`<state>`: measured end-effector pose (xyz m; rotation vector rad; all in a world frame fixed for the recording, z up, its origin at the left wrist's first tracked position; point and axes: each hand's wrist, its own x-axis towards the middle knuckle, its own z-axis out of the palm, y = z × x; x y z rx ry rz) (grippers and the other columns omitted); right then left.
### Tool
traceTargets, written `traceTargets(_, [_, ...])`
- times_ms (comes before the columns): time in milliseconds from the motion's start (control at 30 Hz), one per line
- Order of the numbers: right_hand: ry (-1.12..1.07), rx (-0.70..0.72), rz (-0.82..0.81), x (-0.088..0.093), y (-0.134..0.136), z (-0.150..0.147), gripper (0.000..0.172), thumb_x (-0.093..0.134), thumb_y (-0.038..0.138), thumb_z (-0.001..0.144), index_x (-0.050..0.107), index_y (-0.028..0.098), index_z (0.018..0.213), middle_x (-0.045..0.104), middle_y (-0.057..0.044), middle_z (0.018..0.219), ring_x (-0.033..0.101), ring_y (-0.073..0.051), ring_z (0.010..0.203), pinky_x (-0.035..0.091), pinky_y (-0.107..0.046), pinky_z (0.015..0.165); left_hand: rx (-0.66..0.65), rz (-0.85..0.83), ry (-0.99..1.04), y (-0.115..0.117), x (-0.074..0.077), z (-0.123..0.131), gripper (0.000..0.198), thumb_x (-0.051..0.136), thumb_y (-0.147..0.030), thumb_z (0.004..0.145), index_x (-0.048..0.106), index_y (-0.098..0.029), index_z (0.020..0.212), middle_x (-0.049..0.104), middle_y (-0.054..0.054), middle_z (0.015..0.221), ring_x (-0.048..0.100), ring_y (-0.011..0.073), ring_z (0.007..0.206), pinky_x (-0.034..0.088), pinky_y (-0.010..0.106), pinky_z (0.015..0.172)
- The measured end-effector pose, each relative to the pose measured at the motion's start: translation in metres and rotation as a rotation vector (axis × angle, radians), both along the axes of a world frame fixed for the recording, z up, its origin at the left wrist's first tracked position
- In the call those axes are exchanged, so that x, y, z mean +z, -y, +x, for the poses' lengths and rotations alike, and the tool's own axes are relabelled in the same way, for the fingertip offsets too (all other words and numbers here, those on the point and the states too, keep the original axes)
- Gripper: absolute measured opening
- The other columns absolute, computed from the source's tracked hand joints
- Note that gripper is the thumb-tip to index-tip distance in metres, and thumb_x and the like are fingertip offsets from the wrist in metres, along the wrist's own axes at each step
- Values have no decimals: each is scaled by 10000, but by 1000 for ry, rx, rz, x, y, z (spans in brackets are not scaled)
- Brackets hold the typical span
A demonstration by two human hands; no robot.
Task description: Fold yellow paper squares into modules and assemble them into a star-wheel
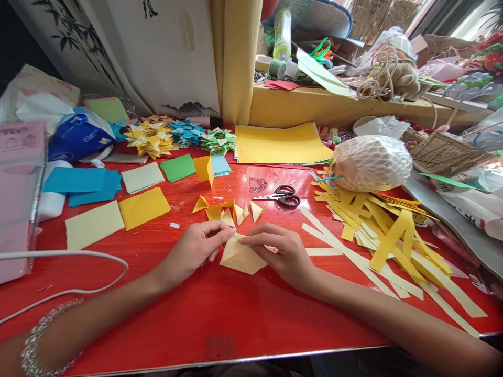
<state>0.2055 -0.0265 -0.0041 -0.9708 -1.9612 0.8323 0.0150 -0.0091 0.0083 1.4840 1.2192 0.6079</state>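
A pale yellow paper piece [240, 255], partly folded, lies on the red table [220, 314] between my hands. My left hand [196, 248] pinches its upper left edge with closed fingers. My right hand [281, 251] presses and pinches the paper's top right corner. Just beyond the hands lie several small folded yellow triangles [228, 212].
Black-handled scissors [281, 196] lie behind the triangles. Yellow paper strips [385, 230] spread to the right by a net-wrapped round object [371, 162]. Coloured paper squares [143, 207], folded star piles [151, 139] and a yellow sheet stack [281, 142] sit behind. A white cable [78, 256] runs at left.
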Motion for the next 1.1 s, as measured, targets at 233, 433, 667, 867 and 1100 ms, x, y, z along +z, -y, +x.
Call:
traceTargets(233, [-174, 25, -498, 9, -2, -1, 230, 494, 373, 836, 607, 179, 886, 555, -17, 792, 492, -106, 668, 375, -193, 537, -98, 233, -101, 0, 5, -2, 282, 449, -397, 842, 614, -182, 764, 588, -15, 705, 508, 121, 654, 375, 197, 567])
traceTargets(433, [-155, 37, -708, 4, -2, -5, 350, 517, 458, 797, 583, 129, 695, 436, 24, 590, 356, -74, 536, 263, -190, 465, -178, 357, -181, 5, 5, -2, 266, 421, -356, 861, 607, -191, 768, 618, 1, 766, 537, 137, 707, 385, 206, 618])
traceTargets(667, [-109, 63, -657, 5, -3, -4, 343, 520, 446, 796, 625, 129, 716, 531, 6, 641, 416, -93, 584, 302, -196, 506, -201, 417, -206, 6, 3, -2, 251, 407, -332, 873, 582, -189, 762, 595, -1, 754, 532, 129, 704, 376, 200, 633])
traceTargets(867, [-95, 54, -641, 2, -4, -4, 346, 525, 447, 793, 635, 128, 715, 533, 4, 635, 411, -90, 576, 296, -194, 490, -194, 401, -204, 7, 3, -1, 255, 413, -336, 869, 583, -184, 755, 595, -2, 749, 532, 129, 703, 373, 199, 632])
traceTargets(1100, [-75, 26, -629, 2, -2, -5, 365, 525, 477, 781, 622, 134, 699, 479, 13, 596, 385, -84, 548, 283, -199, 470, -166, 361, -197, 8, 5, 0, 275, 406, -357, 863, 587, -186, 747, 606, 4, 749, 527, 136, 689, 371, 205, 597])
